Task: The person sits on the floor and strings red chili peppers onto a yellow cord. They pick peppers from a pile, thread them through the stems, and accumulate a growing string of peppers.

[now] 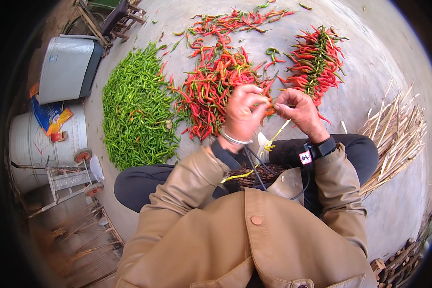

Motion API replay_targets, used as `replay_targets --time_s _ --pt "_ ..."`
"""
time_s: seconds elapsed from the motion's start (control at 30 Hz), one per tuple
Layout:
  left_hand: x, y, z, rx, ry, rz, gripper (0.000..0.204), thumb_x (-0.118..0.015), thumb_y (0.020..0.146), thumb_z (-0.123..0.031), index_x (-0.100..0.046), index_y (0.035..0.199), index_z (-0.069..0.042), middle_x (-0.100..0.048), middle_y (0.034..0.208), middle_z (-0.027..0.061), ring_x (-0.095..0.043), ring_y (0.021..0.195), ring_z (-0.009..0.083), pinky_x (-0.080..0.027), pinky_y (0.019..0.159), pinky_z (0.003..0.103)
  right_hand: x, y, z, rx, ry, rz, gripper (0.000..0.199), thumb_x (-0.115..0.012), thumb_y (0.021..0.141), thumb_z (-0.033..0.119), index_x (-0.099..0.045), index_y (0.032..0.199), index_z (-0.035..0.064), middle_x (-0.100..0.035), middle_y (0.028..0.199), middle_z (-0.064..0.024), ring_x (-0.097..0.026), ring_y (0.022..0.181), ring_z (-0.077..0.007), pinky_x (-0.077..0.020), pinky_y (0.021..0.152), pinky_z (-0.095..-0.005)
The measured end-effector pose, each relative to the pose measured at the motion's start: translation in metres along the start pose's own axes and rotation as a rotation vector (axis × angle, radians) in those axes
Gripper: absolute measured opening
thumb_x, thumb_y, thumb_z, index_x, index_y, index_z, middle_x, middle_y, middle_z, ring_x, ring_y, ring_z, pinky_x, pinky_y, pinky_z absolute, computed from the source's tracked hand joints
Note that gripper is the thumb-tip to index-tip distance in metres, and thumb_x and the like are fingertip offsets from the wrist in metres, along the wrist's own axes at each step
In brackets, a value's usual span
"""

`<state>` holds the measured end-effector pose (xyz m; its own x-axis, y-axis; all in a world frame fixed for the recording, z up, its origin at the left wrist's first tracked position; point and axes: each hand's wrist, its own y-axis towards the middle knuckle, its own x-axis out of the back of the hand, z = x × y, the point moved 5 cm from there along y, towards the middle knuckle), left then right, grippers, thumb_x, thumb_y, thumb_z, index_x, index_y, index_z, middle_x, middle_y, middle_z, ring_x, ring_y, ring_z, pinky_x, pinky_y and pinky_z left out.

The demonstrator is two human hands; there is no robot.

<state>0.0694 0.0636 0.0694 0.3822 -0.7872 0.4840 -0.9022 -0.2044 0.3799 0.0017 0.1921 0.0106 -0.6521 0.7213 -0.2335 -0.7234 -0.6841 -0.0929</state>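
Observation:
My left hand (244, 113) and my right hand (300, 111) meet fingertip to fingertip in front of me, both pinched closed. A yellow string (276, 136) runs up from my lap to the right hand's fingers. Something small and reddish shows between the fingertips, partly hidden; I cannot tell whether it is a chili. Just behind the left hand lies a heap of red chili peppers (201, 93). Beyond the right hand, a strung bunch of red chilies (318, 62) rests on the floor, green stems along its middle.
Left of the red heap spreads a large pile of green chilies (137, 110). Dry stalks (393, 139) lie by my right knee. A metal drum (26, 144), a hand cart (69, 181) and a grey box-like appliance (67, 67) stand at the left. Dark twiggy material (254, 177) is between my legs.

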Motion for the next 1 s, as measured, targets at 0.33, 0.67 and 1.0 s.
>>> replay_targets --time_s 0.33,0.67,1.0 --pt "-0.033 -0.013 0.017 0.361 -0.447 0.072 0.013 -0.058 0.073 0.01 -0.06 0.08 0.0 -0.046 0.107 0.0089 -0.053 0.093 0.0158 -0.05 0.074 0.025 -0.008 -0.006 -0.008 -0.057 -0.086 0.007 0.01 -0.059 0.077 0.007 -0.061 0.083 -0.0004 -0.058 0.069 0.0011 -0.051 0.062 -0.0041 -0.0416 0.054 -0.0196" --pt "0.024 -0.013 0.136 0.412 0.12 -0.16 0.01 -0.063 0.07 -0.001 -0.061 0.079 -0.004 -0.059 0.081 0.0077 -0.058 0.068 0.0144 -0.048 0.064 0.026 0.021 0.002 -0.008 0.085 -0.184 -0.236 0.012 -0.06 0.078 0.004 -0.064 0.087 -0.0008 -0.06 0.073 -0.002 -0.052 0.065 -0.0057 -0.0411 0.057 -0.0197" --pt "-0.024 -0.071 0.167 0.802 -0.17 0.066 0.011 -0.059 0.076 -0.004 -0.058 0.087 -0.002 -0.058 0.073 0.0014 -0.052 0.062 0.0076 -0.044 0.055 0.022 0.044 0.005 0.0 0.112 -0.006 -0.464 0.014 -0.06 0.081 0.007 -0.063 0.092 0.0 -0.06 0.078 0.0014 -0.048 0.063 -0.0019 -0.0368 0.054 -0.015"
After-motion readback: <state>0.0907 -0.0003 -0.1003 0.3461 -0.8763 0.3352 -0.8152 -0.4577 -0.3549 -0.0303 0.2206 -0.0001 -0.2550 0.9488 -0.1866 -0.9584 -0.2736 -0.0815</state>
